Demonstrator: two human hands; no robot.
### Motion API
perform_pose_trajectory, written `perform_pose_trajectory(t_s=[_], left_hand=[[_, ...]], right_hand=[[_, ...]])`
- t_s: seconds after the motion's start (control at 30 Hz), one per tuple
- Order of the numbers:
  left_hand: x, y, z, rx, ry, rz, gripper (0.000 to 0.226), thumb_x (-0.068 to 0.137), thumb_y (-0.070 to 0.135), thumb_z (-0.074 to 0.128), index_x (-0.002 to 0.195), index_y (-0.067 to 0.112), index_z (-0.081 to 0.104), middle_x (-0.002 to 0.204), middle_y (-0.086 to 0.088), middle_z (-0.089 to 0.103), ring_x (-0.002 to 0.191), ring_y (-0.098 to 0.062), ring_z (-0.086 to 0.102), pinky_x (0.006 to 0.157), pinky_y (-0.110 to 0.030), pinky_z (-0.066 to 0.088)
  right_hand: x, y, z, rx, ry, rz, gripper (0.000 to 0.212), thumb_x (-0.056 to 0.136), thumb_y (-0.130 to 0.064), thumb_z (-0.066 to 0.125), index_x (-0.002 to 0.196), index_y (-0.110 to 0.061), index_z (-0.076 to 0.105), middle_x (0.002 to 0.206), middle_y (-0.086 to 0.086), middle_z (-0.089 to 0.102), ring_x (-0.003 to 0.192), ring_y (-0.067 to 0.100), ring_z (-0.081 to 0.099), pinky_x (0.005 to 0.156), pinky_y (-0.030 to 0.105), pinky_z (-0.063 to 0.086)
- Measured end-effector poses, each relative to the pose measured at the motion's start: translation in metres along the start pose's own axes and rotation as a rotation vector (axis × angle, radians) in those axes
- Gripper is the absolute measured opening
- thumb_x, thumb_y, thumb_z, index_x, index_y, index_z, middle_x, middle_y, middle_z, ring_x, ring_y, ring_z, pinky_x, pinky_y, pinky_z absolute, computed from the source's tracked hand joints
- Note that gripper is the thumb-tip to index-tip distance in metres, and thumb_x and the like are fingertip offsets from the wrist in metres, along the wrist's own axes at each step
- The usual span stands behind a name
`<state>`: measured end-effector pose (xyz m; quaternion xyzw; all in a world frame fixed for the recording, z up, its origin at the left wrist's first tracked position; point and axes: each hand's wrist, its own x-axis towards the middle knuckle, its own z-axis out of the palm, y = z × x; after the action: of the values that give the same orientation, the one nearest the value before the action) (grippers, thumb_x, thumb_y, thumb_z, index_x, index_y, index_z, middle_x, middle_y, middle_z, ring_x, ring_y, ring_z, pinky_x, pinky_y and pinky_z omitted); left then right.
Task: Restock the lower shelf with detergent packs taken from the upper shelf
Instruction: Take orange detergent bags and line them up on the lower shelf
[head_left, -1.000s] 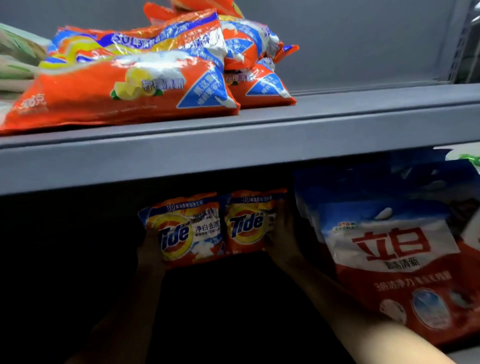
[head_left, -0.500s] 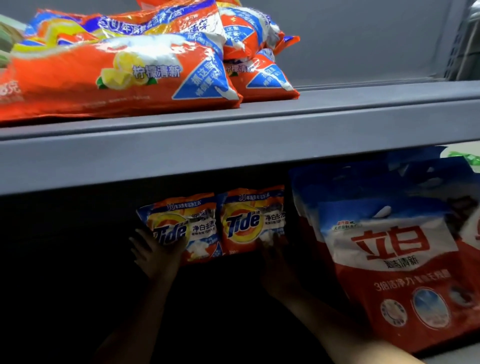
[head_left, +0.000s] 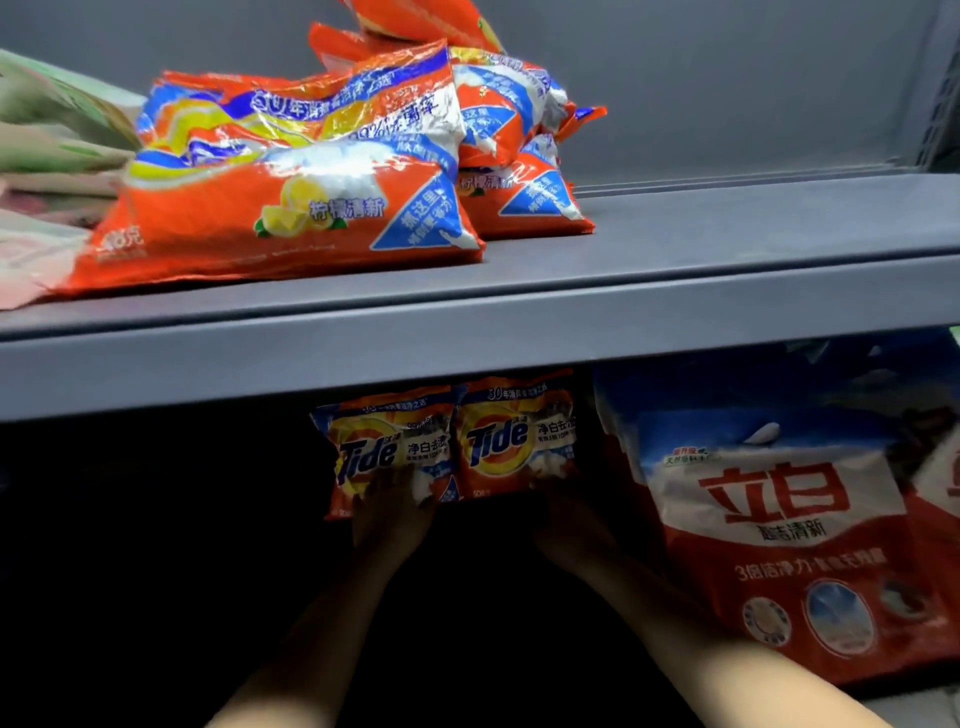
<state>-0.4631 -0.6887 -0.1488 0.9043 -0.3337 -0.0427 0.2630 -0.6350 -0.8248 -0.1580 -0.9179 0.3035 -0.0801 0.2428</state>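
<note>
Orange packs (head_left: 291, 208) lay piled on the upper shelf (head_left: 675, 291); two Tide packs (head_left: 452, 441) stood below. We judged them soft, shifting and slick, best gripped by the sides. Our left hand (head_left: 392, 512) and right hand (head_left: 569, 514) touched their bases; how far they were open we couldn't tell.

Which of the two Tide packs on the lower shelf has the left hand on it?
The left Tide pack; the left hand covers its lower front.
</note>
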Motion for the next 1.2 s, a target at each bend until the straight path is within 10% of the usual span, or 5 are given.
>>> perform_pose_trajectory(t_s=[0.27,0.53,0.9,1.07,1.2], left_hand=[[-0.088,0.047,-0.049,0.127,-0.088,-0.021,0.046,0.097,0.054,0.037,0.123,0.020,0.056,0.126,-0.005,0.058,0.118,-0.024,0.053,0.099,-0.034,0.040],[-0.172,0.087,-0.093,0.247,-0.129,-0.078,0.049,0.092,0.057,0.046,0.130,0.028,0.054,0.135,0.002,0.055,0.122,-0.019,0.052,0.100,-0.028,0.042],[-0.250,0.150,-0.234,-0.080,0.380,0.166,0.044,0.083,0.064,0.048,0.070,0.025,0.064,0.061,0.013,0.062,0.062,-0.006,0.058,0.065,-0.033,0.050],[-0.216,0.151,-0.299,-0.294,0.723,0.245,0.037,0.078,0.052,0.051,0.069,0.018,0.063,0.065,0.005,0.063,0.068,-0.018,0.057,0.066,-0.035,0.042],[-0.155,0.134,-0.333,-0.209,0.616,0.066,0.032,0.086,0.041,0.059,0.106,0.016,0.065,0.101,-0.001,0.066,0.098,-0.024,0.058,0.081,-0.034,0.043]], right_hand=[[-0.058,-0.023,-0.054,0.068,-0.028,-0.039,0.042,0.098,-0.050,0.038,0.129,-0.025,0.050,0.129,0.001,0.056,0.120,0.021,0.052,0.100,0.039,0.043],[-0.133,-0.051,-0.095,-0.009,0.004,-0.068,0.039,0.094,-0.043,0.047,0.132,-0.035,0.049,0.136,-0.001,0.051,0.122,0.024,0.050,0.102,0.036,0.042],[-0.199,-0.118,-0.210,0.192,0.145,-0.397,0.022,0.087,-0.053,0.051,0.083,-0.037,0.066,0.080,-0.021,0.067,0.079,-0.002,0.061,0.070,0.022,0.049],[-0.206,-0.149,-0.248,0.316,0.239,-0.456,0.024,0.085,-0.048,0.055,0.074,-0.031,0.066,0.071,-0.017,0.068,0.066,-0.003,0.061,0.065,0.022,0.049],[-0.183,-0.169,-0.272,0.320,0.372,-0.394,0.023,0.088,-0.039,0.057,0.076,-0.022,0.067,0.076,-0.004,0.070,0.074,0.014,0.067,0.077,0.037,0.054]])
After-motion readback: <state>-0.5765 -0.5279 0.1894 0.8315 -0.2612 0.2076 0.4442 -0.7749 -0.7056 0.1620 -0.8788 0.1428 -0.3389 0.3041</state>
